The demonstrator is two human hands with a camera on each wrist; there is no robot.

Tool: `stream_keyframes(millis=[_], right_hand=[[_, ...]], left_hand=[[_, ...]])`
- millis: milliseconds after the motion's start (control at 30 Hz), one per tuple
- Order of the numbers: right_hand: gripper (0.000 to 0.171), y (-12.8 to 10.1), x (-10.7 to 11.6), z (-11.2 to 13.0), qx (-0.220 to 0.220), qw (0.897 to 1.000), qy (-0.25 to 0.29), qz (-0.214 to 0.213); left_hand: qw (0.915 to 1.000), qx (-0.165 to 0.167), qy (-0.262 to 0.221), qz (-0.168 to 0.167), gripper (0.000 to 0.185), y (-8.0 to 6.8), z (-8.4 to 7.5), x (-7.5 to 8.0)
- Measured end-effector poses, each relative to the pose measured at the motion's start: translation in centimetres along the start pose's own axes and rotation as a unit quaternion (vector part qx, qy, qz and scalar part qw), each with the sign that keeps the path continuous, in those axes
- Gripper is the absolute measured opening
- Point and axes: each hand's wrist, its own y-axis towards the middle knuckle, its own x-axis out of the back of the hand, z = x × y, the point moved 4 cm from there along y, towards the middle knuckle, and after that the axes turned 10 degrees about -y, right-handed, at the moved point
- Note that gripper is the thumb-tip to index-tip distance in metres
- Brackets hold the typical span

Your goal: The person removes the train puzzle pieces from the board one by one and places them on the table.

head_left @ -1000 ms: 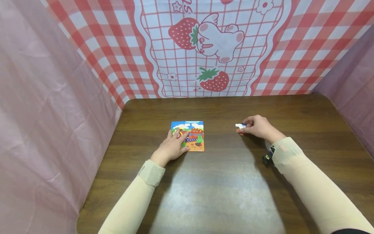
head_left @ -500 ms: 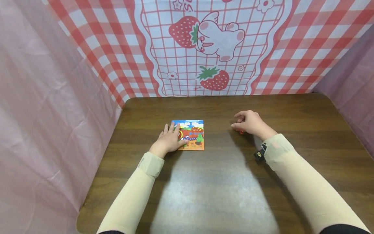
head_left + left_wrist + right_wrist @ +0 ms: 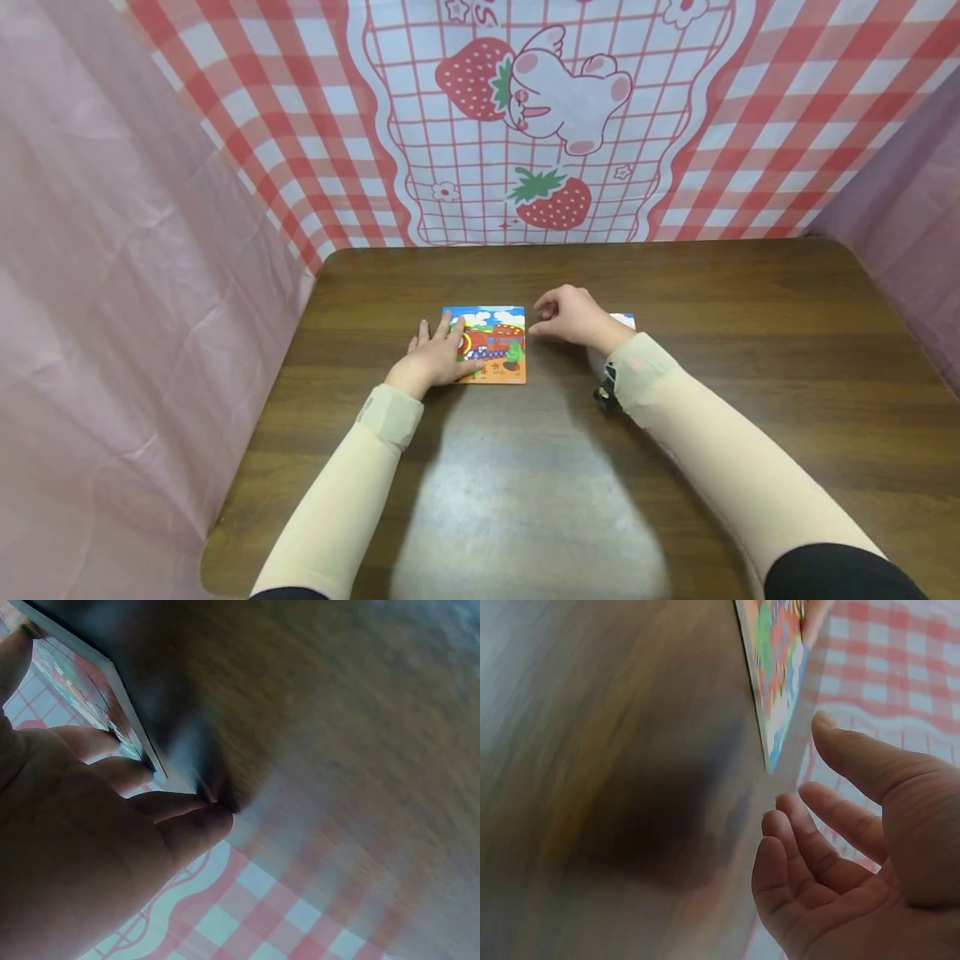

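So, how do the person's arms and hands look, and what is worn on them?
Both arms wear long, close-fitting cream sleeves, left sleeve and right sleeve, each ending at the wrist in a folded cuff. The left cuff carries a small dark marking, too small to read. A small black device sits at the right wrist. Darker clothing shows near the elbows. The left hand and right hand are bare.

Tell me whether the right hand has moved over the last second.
Yes. The right hand has moved left across the table, leaving the small piece behind, and is now empty beside the picture puzzle.
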Motion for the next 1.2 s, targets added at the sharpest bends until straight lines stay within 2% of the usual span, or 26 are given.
stream_keyframes(millis=[233,433,567,767,933,1200], right_hand=[[0.041,2.1,-2.2,2.0,0.01,1.0,-0.009,0.006],[0.036,3.4,-3.2,3.2,0.011,0.999,-0.034,0.003],[0.036,3.8,-3.5,4.0,0.003,0.999,-0.044,0.009],[0.03,4.2,-3.7,4.3,-0.034,0.998,-0.048,0.011],[0.027,4.4,-3.8,4.6,-0.034,0.997,-0.066,0.014],[0.03,4.7,-3.9,5.0,-0.037,0.996,-0.074,0.02]], left_hand=[[1.0,0.0,-0.002,-0.002,0.091,0.1,0.2,-0.2],[1.0,0.004,-0.004,0.002,0.092,0.2,0.3,-0.3],[1.0,0.006,0.002,0.004,0.093,0.2,0.2,-0.3],[1.0,0.001,0.007,0.003,0.094,0.3,0.0,-0.2],[0.9999,0.006,0.008,0.002,0.094,0.4,0.1,-0.2],[0.9999,0.007,0.012,0.003,0.093,0.4,0.2,-0.1]])
